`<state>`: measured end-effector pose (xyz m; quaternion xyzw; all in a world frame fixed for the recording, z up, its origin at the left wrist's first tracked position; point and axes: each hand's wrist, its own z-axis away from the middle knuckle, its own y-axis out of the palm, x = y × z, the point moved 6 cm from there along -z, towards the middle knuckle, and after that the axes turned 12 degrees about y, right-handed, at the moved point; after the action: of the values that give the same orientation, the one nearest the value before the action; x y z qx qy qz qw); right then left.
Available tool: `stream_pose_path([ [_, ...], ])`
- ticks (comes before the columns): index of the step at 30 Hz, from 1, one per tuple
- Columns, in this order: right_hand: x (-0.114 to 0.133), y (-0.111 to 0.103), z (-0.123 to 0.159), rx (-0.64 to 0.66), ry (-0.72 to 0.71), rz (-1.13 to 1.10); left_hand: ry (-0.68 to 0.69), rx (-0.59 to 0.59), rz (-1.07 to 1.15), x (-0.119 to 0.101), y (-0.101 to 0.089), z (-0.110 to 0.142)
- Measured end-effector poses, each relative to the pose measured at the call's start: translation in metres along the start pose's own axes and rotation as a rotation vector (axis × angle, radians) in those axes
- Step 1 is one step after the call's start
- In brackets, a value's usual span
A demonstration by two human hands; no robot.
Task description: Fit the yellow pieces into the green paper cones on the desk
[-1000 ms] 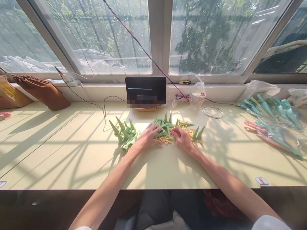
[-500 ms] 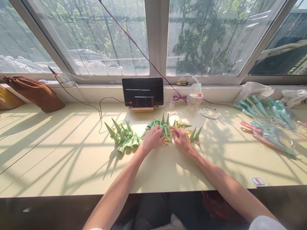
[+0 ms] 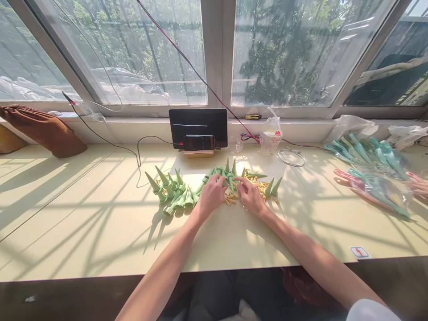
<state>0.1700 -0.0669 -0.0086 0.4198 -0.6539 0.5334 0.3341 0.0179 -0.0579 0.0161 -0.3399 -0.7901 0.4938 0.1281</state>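
Note:
Green plastic cones (image 3: pixel 183 196), some upright and some on their sides, are clustered on the table to the left of my hands. My left hand (image 3: pixel 213 192) has its fingers bent together at a green cone (image 3: pixel 231 180) that points downward between the hands. Opposite it, my right hand (image 3: pixel 250 195) is closed in a pinch, a bit of green showing at its fingertips; most of that piece is hidden. Small yellow pieces (image 3: pixel 230 199) lie in a loose pile beneath and behind the hands. Two upright cones (image 3: pixel 272 187) stand just right of my right hand.
Behind the cones, a phone (image 3: pixel 199 142) leans before a black tablet (image 3: pixel 198 122) with a cable. A plastic bag with a cup (image 3: pixel 271 136) and a coiled wire (image 3: pixel 291 157) sit at back right. Bagged teal and pink tools (image 3: pixel 374 187) lie right; a brown bag (image 3: pixel 50 131) left.
The green tip seen under my right fingers earlier no longer shows, and the right hand has shifted slightly left. My left hand stays nearly in place. The view has moved a little.

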Motion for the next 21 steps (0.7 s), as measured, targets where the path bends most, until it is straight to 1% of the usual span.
stream_pose_path([
  [3, 0.004, 0.001, 0.003, 0.031, -0.031, -0.034, -0.01, -0.148, 0.084, -0.001, -0.008, 0.001],
  [5, 0.007, 0.002, 0.005, 0.055, -0.052, -0.068, -0.022, -0.205, 0.156, -0.002, -0.01, 0.002],
  [11, 0.009, 0.009, 0.007, 0.135, -0.101, -0.138, -0.076, -0.223, 0.332, -0.012, -0.01, 0.004],
  [16, 0.007, 0.013, 0.008, 0.182, -0.103, -0.112, -0.094, -0.225, 0.38, -0.016, -0.01, 0.004],
  [21, 0.01, 0.012, 0.01, 0.202, -0.097, -0.063, -0.123, -0.279, 0.427, -0.013, -0.014, 0.004],
])
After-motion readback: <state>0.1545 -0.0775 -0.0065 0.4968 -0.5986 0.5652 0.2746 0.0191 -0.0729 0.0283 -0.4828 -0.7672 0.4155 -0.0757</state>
